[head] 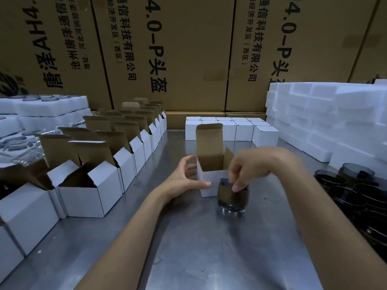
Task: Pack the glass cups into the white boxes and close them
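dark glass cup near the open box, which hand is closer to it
Right. The right hand pinches the rim of the dark glass cup from above. The left hand is off to its left, at the open white box.

A packing station in a warehouse or small factory. Tall brown cartons (188,49) with printed Chinese shipping text wall off the back. On the steel worktop (188,237), rows of open white boxes (88,189) stand at the left, closed boxes (240,128) in the middle, foam blocks (324,118) stacked at the right, and dark glass cups (356,185) near the right edge.
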